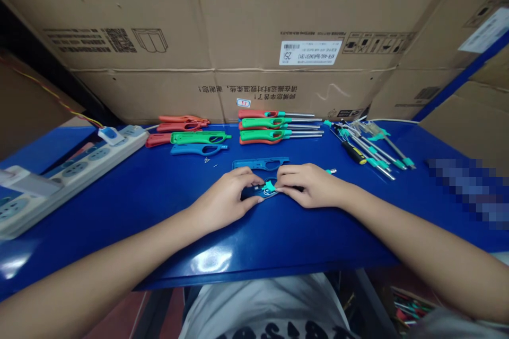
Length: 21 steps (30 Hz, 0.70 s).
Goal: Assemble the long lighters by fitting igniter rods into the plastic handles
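Low over the blue table, my left hand point(222, 198) grips the left end of a blue lighter handle half point(249, 192) between thumb and fingers. A green trigger point(269, 186) and thin white wires show inside this open shell. My right hand point(312, 185) is closed, thumb and index finger pinching at the trigger's right side; part of the shell is hidden under it. Beyond that hand a metal tip point(333, 171) sticks out. Just behind both hands lies another blue handle half point(260, 163).
Handle halves point(199, 138) in red, green and blue lie back left, with small metal bits point(207, 160) nearby. Several assembled lighters point(262, 135) are stacked centre back. Metal rods point(376, 151) and a screwdriver point(353, 153) lie right. A power strip point(79, 169) runs along the left; cardboard point(238, 53) stands behind.
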Available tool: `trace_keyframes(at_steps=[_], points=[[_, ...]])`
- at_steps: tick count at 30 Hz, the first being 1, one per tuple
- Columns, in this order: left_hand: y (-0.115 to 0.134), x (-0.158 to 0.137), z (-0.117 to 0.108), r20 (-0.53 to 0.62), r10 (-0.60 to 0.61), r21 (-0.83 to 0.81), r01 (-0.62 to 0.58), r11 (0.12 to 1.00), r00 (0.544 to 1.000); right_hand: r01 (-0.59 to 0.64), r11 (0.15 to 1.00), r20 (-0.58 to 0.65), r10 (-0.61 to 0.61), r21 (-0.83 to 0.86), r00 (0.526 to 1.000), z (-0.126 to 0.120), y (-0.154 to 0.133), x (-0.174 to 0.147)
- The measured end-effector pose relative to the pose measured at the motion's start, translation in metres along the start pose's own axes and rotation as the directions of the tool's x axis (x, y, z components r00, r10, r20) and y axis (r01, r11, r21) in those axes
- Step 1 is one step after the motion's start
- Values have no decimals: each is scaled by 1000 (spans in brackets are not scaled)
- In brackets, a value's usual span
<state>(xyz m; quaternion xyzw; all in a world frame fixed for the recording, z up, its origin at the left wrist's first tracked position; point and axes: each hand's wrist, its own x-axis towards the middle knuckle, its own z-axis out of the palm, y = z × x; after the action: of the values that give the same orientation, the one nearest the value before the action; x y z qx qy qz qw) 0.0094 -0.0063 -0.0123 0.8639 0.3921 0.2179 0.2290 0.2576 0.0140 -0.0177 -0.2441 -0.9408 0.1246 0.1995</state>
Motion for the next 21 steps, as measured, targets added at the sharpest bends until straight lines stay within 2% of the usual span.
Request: trace_keyframes(at_steps=[5,12,15,21], points=[[2,-1,2,-3,-29,-7,29,1000,1000,-7,1000,9,7,17,1000,-2,0,0],[1,-4,5,-12,-26,-14,26,1000,1000,-5,982,-40,13,189,999,-1,2,-1],[1,-5,6,-19,-22,-8,22,1000,1000,11,988,-44,-4,153,999,0,4,-2],[2,-5,6,-30,-32,-15,31,999,999,24,1000,-12,-24,-21,1000,2,4,-4]])
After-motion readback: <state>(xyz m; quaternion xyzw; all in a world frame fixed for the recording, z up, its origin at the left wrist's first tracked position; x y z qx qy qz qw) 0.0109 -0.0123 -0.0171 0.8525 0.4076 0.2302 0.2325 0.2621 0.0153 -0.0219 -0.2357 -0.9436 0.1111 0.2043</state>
